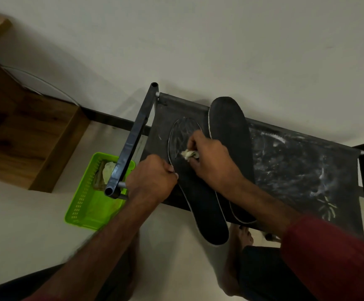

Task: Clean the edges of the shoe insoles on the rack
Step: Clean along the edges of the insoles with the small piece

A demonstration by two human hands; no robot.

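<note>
Matt black insoles on a smudged, perhaps fabric shelf, glossy plastic basket

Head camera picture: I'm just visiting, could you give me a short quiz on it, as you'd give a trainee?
1. True or false: the right hand holds a cloth on an insole.
2. How many insoles lie on the rack?
3. The green basket sits: A) on the rack; B) on the floor beside it; C) on an insole.
Key: 1 true; 2 two; 3 B.
</note>
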